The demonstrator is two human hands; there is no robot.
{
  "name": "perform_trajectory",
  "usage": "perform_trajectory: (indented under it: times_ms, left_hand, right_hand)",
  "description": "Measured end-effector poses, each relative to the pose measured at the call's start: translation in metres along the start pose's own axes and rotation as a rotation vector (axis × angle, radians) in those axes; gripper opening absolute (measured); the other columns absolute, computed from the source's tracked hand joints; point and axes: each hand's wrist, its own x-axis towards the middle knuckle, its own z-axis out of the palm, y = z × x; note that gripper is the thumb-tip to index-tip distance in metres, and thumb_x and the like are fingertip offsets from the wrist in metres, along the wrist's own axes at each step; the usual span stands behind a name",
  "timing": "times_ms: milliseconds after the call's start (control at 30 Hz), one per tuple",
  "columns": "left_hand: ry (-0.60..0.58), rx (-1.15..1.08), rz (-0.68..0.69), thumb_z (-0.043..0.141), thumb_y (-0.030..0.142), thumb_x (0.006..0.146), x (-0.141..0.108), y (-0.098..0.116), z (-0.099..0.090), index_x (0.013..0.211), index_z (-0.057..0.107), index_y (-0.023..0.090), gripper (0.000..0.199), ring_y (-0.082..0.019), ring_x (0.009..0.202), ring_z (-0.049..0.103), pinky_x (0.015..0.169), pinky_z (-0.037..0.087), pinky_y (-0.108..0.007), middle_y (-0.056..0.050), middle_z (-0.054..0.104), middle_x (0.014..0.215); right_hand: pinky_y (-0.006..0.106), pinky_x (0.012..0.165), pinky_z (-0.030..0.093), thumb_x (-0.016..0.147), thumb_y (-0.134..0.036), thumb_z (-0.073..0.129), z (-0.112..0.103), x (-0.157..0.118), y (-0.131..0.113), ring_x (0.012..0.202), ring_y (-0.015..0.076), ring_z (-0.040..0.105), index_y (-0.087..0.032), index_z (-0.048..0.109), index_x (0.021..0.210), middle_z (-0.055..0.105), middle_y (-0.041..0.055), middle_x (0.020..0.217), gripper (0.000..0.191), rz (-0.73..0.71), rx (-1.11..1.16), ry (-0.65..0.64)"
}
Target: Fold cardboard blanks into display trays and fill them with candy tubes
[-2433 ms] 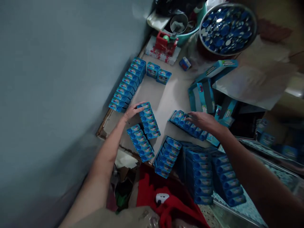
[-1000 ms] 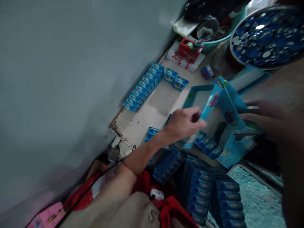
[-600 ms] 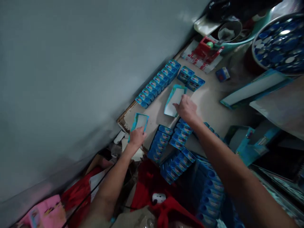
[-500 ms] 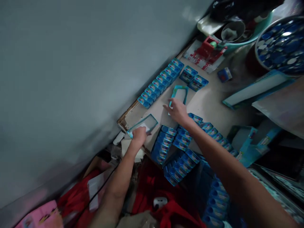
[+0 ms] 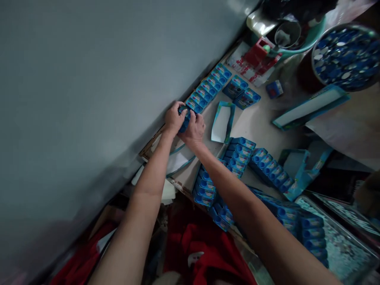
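Note:
My left hand and my right hand are closed around small blue boxes at the near end of a row beside the wall. The fingers hide how many boxes they hold. The rest of the row runs on along the wall, round blue parts facing up. An open shallow blue carton with a white inside lies right of my right hand. Beneath my forearms is a second open carton, partly covered.
Stacks of blue boxes stand along the table's near side. A round tub of blue and silver pieces sits at the right. A red device lies by a teal basin. The grey wall borders the left.
My left hand has let go of the nearer carton and moved up to the row. My right hand has left the other carton and moved left. Both now grip the row's end boxes.

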Motion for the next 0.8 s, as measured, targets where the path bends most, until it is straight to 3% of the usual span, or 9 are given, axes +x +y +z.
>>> perform_trajectory:
  times_ms: [100, 200, 267, 367, 467, 567, 667, 800]
  left_hand:
    - [-0.023, -0.036, -0.004, 0.065, 0.02, 0.097, -0.003, -0.001, -0.004, 0.12, 0.072, 0.024, 0.025, -0.023, 0.118, 0.072, 0.109, 0.053, -0.033, -0.007, 0.079, 0.128]
    - [-0.059, -0.087, 0.022, 0.057, 0.025, 0.104, -0.011, -0.005, -0.014, 0.121, 0.073, 0.023, 0.024, -0.022, 0.119, 0.072, 0.109, 0.052, -0.031, -0.008, 0.079, 0.129]
    - [0.004, -0.072, 0.051, 0.046, 0.03, 0.11, -0.035, -0.014, -0.025, 0.128, 0.071, 0.021, 0.032, -0.022, 0.126, 0.069, 0.113, 0.05, -0.033, -0.011, 0.076, 0.136]
    - [0.078, 0.122, 0.054, 0.043, 0.038, 0.112, -0.1, -0.036, -0.041, 0.135, 0.068, 0.017, 0.04, -0.029, 0.133, 0.064, 0.12, 0.045, -0.042, -0.016, 0.072, 0.138]
    - [-0.149, 0.394, 0.036, 0.059, 0.043, 0.105, -0.163, -0.058, -0.047, 0.134, 0.07, 0.018, 0.04, -0.036, 0.132, 0.062, 0.115, 0.047, -0.048, -0.019, 0.071, 0.134]
    - [-0.391, 0.514, -0.03, 0.05, 0.028, 0.107, -0.195, -0.071, -0.044, 0.127, 0.072, 0.018, 0.031, -0.035, 0.122, 0.069, 0.103, 0.052, -0.044, -0.018, 0.074, 0.125]
    - [-0.386, 0.513, -0.142, 0.044, 0.022, 0.108, -0.208, -0.072, -0.041, 0.122, 0.072, 0.016, 0.032, -0.033, 0.112, 0.073, 0.093, 0.054, -0.041, -0.018, 0.076, 0.118]
    - [-0.3, 0.438, -0.26, 0.048, 0.018, 0.105, -0.223, -0.07, -0.035, 0.12, 0.072, 0.016, 0.028, -0.031, 0.108, 0.075, 0.089, 0.053, -0.037, -0.016, 0.079, 0.113]
  right_hand:
    - [0.07, 0.121, 0.033, 0.102, -0.045, 0.052, 0.004, 0.001, -0.015, 0.153, 0.0472, 0.031, -0.019, 0.017, 0.172, 0.032, 0.0251, 0.167, 0.082, 0.026, -0.034, -0.018]
    - [0.069, 0.122, 0.03, 0.101, -0.038, 0.05, 0.01, 0.009, -0.021, 0.151, 0.0457, 0.032, -0.019, 0.017, 0.173, 0.039, 0.024, 0.16, 0.081, -0.012, -0.036, -0.016]
    - [0.069, 0.123, 0.028, 0.1, -0.041, 0.053, 0.011, 0.015, -0.017, 0.15, 0.0446, 0.033, -0.021, 0.02, 0.173, 0.045, 0.0222, 0.154, 0.082, -0.07, -0.017, 0.009]
    - [0.069, 0.123, 0.031, 0.094, -0.05, 0.063, -0.001, 0.01, 0.0, 0.148, 0.0436, 0.037, -0.02, 0.026, 0.171, 0.045, 0.0208, 0.152, 0.09, -0.167, -0.002, 0.06]
    - [0.069, 0.12, 0.038, 0.087, -0.055, 0.071, -0.033, -0.014, 0.027, 0.146, 0.0427, 0.041, -0.02, 0.027, 0.171, 0.044, 0.0197, 0.154, 0.1, -0.253, 0.036, 0.131]
    - [0.07, 0.118, 0.043, 0.081, -0.058, 0.079, -0.067, -0.051, 0.053, 0.143, 0.042, 0.046, -0.024, 0.026, 0.171, 0.045, 0.0178, 0.152, 0.11, -0.281, 0.149, 0.157]
    - [0.068, 0.118, 0.046, 0.073, -0.059, 0.086, -0.076, -0.08, 0.065, 0.138, 0.0418, 0.052, -0.024, 0.03, 0.169, 0.05, 0.0168, 0.146, 0.116, -0.278, 0.252, 0.065]
    - [0.065, 0.118, 0.048, 0.068, -0.057, 0.09, -0.047, -0.094, 0.055, 0.135, 0.0416, 0.055, -0.021, 0.035, 0.167, 0.052, 0.0187, 0.144, 0.119, -0.392, 0.292, -0.135]
